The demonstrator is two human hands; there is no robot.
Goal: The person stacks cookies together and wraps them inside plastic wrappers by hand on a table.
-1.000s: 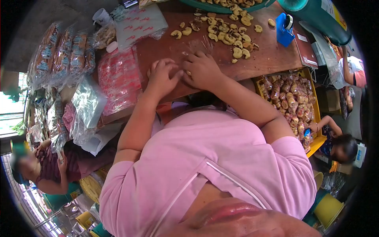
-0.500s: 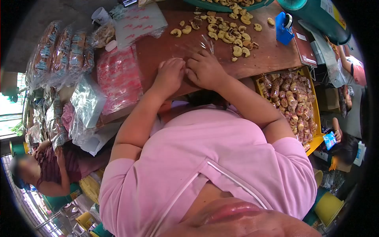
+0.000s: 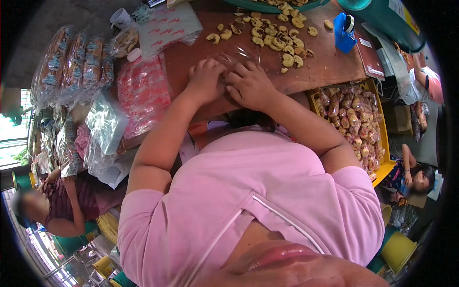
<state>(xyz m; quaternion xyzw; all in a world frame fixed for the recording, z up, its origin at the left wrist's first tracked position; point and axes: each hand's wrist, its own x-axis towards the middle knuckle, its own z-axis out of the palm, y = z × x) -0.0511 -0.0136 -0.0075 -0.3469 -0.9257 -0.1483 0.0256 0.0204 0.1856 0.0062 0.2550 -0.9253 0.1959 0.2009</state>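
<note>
My left hand (image 3: 205,81) and my right hand (image 3: 249,86) are side by side over the brown tabletop (image 3: 330,67), a narrow gap between them. Clear plastic film (image 3: 240,55) lies just beyond my fingertips, shiny and hard to make out against the wood. The fingers of both hands are bent down onto its near part, which they mostly hide. Past the plastic, a loose pile of curled, brown-and-cream pastry pieces (image 3: 275,40) is spread across the table.
A blue tape dispenser (image 3: 344,36) stands at right, above a yellow crate (image 3: 380,124) of wrapped pastries. Red-printed plastic bags (image 3: 143,91), a clear plastic stack (image 3: 106,122) and packed bread bags (image 3: 57,67) are at left. A teal basin (image 3: 282,8) sits at the back. Other people are at both sides.
My hands have moved slightly apart, and the fingers have spread more over the plastic film. The film's raised edge lies lower. At right, a person has turned and lowered a blue packet from view.
</note>
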